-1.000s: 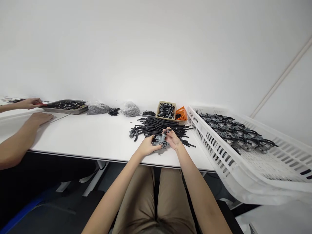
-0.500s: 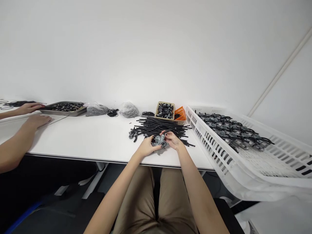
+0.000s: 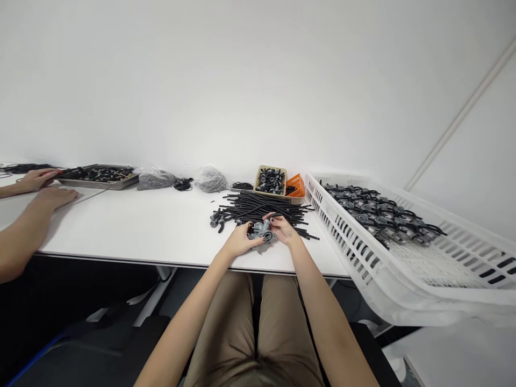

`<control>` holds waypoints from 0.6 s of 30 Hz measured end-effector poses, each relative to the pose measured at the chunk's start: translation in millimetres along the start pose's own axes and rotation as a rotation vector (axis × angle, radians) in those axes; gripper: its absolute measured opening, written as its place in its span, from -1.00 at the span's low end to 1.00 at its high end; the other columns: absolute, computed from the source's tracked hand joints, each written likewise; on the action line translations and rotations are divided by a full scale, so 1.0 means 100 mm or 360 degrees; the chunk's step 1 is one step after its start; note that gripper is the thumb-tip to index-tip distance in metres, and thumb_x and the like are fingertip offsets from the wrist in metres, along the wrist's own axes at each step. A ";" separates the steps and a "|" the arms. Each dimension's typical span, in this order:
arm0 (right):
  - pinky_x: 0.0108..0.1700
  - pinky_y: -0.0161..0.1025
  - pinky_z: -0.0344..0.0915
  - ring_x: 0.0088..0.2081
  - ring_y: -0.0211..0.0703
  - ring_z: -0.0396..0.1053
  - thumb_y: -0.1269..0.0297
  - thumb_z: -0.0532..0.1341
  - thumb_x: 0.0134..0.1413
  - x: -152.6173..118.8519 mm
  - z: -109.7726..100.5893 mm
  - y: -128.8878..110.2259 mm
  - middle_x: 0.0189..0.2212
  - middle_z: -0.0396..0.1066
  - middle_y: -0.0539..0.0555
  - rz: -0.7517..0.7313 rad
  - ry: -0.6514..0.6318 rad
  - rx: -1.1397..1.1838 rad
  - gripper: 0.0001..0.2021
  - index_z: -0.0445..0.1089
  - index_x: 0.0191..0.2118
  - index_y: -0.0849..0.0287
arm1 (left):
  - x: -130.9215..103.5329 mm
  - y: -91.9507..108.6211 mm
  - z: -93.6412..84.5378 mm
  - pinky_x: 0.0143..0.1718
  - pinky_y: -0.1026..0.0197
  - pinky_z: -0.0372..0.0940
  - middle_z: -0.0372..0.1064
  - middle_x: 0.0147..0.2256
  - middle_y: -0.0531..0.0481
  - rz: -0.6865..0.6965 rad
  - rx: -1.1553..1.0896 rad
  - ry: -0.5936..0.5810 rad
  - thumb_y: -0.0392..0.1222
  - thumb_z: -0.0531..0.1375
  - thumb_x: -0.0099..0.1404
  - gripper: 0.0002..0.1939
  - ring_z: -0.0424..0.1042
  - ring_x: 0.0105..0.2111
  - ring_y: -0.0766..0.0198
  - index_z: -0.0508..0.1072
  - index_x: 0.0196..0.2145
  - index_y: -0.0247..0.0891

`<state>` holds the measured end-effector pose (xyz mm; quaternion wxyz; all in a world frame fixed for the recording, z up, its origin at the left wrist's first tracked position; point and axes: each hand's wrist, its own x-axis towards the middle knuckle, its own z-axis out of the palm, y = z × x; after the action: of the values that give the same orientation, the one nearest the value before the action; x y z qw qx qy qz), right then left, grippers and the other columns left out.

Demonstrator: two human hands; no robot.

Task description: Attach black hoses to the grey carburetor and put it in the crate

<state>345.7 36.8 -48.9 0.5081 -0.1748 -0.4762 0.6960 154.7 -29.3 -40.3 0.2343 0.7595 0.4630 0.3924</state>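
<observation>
Grey metal part (image 3: 262, 232): clasped between both hands, near the desk's (image 3: 153, 226) front edge.
Left hand (image 3: 238, 240): fingers curled around its left side.
Right hand (image 3: 282, 228): fingertips pinching its top right.
Axis: too hidden to tell.
Black tubes (image 3: 266, 208): heaped just behind.

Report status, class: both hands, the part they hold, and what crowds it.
Left hand and right hand both closed on grey metal part. Part at table's near edge. Black tube pile right behind it.

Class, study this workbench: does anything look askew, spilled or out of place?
Mostly orderly. The white crate overhangs the table edge, tilted. The hoses lie in a loose pile beyond both hands.
</observation>
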 end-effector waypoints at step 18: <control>-0.33 -0.34 0.30 -0.38 -0.26 0.40 0.29 0.59 -0.45 0.00 0.03 0.01 -0.42 0.51 -0.02 0.0035 0.0010 -0.0001 -0.65 0.50 -0.44 0.15 | -0.01 -0.02 0.01 -0.24 0.13 0.31 0.53 -0.22 -0.12 0.0014 -0.0012 0.0004 0.05 0.33 0.11 -0.56 0.46 -0.27 0.06 0.47 -0.16 -0.31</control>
<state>343.1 34.9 -48.6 0.5018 -0.1824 -0.4730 0.7009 154.0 -29.0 -42.2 0.2348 0.7601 0.4585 0.3962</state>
